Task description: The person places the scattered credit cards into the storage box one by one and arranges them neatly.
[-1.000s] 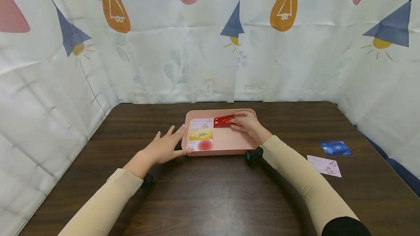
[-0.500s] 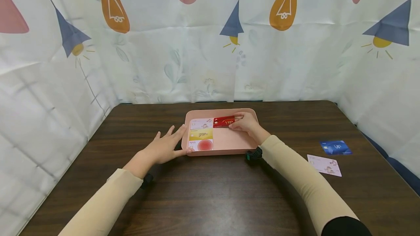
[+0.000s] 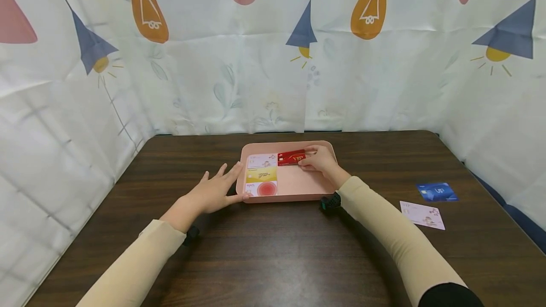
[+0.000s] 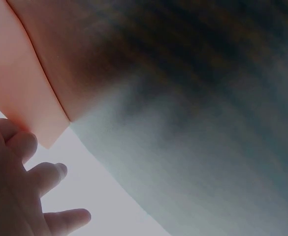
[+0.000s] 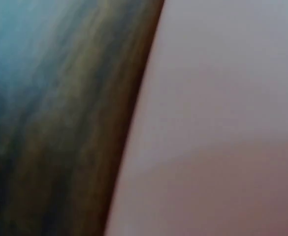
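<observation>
A pink tray (image 3: pixel 303 185) lies on the dark wooden table. Spread and straight, the fingers of my left hand (image 3: pixel 215 194) rest against the tray's left side, with the thumb at its near left corner. In the left wrist view that hand (image 4: pixel 11 182) touches the tray's wall (image 4: pixel 30 83). My right hand (image 3: pixel 323 162) reaches into the tray and pinches the right end of a red VIP card (image 3: pixel 291 157). Left of it, a pale pink card (image 3: pixel 261 160), a yellow card (image 3: pixel 261 175) and a white card with a red circle (image 3: pixel 254 190) form a column.
On the table's right side lie a blue card (image 3: pixel 437 192) and another pale pink card (image 3: pixel 422 215), beside my right forearm. A patterned white curtain (image 3: pixel 273 79) stands behind the table. In the right wrist view, only the blurred tray wall (image 5: pixel 222 98) and table show.
The right hand has shifted its fingers slightly on the red card, and more of its lettering shows. The red card tilts slightly. The left hand has stayed in place.
</observation>
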The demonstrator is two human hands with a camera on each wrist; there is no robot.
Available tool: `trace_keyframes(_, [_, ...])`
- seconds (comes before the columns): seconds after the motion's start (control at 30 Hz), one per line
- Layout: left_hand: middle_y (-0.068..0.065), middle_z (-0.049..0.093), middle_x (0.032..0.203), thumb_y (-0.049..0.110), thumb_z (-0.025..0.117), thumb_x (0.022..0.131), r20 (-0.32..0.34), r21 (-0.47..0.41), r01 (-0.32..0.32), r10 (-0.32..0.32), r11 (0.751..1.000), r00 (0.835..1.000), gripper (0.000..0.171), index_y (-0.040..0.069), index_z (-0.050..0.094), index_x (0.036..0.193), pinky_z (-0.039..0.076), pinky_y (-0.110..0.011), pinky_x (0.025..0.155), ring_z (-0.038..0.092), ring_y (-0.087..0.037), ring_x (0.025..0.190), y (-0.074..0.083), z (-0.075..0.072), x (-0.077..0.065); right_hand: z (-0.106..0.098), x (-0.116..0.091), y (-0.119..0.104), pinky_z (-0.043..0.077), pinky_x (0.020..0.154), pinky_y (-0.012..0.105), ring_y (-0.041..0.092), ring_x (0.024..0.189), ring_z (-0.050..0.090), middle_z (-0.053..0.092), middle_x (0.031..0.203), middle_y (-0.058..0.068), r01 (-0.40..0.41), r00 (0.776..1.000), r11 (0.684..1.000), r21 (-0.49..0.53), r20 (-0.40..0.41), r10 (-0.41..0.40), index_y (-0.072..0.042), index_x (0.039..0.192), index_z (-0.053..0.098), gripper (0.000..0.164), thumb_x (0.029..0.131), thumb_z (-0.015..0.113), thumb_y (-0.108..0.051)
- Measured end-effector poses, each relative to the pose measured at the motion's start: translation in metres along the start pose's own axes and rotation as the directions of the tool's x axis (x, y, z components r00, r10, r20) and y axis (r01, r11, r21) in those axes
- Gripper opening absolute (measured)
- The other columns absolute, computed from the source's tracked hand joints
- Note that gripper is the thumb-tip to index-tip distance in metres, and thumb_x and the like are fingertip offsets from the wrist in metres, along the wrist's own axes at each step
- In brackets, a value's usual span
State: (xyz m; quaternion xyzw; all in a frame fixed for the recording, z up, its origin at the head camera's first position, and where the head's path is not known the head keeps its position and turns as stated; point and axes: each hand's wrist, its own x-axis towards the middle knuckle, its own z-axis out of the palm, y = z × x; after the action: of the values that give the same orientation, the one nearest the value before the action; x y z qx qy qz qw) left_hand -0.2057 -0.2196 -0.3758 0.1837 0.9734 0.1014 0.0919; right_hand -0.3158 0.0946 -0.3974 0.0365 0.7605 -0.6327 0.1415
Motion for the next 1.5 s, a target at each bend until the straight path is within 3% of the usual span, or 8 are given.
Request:
trace_keyframes(0.27, [-0.01,0.016,0.17,0.077,0.051,0.092,-0.003,-0.002,0.0,0.0,1.0,1.0,0.106,0.012,0.012,0.166,0.009,-0.074,0.115,0.013,-0.04,0.155,-0.0013,0.0003,0.0008,-0.0003,-0.0031,-0.0003,0.059,0.061,0.024,0.01,0.059,0.066,0.058,0.134,0.029,0.017,1.0,0.998,-0.053,-0.002,-0.018,0.007,0.147,0.047,0.06,0.093,0.073,0.004])
trace_keyframes(0.57, [-0.01,0.016,0.17,0.076,0.052,0.092,-0.002,-0.002,0.001,-0.001,1.0,1.0,0.105,0.012,0.013,0.166,0.009,-0.074,0.114,0.013,-0.04,0.155,-0.0002,0.0001,0.0006,0.0007,-0.004,0.0006,0.059,0.061,0.024,0.01,0.062,0.065,0.059,0.137,0.026,0.023,1.0,0.99,-0.138,-0.008,-0.024,0.005,0.145,0.049,0.058,0.094,0.074,-0.002])
trace_keyframes(1.17, [-0.009,0.016,0.17,0.075,0.052,0.093,-0.003,-0.002,0.001,-0.001,1.0,1.0,0.104,0.013,0.013,0.167,0.01,-0.074,0.114,0.014,-0.04,0.155,-0.0002,0.0006,0.0009,-0.0013,-0.0041,0.0019,0.059,0.062,0.025,0.009,0.06,0.066,0.059,0.135,0.026,0.028,1.0,0.983,-0.183,0.006,-0.028,0.005,0.144,0.051,0.057,0.093,0.075,-0.002])
trace_keyframes(1.5, [-0.011,0.017,0.17,0.074,0.052,0.094,-0.004,-0.004,0.003,-0.003,1.0,1.0,0.102,0.012,0.014,0.166,0.01,-0.074,0.114,0.015,-0.041,0.154,0.0012,-0.0011,-0.0002,-0.0015,-0.0026,0.0035,0.057,0.058,0.022,0.008,0.054,0.062,0.068,0.097,0.018,0.041,0.999,0.969,-0.244,0.019,-0.037,0.006,0.14,0.056,0.055,0.09,0.078,-0.002])
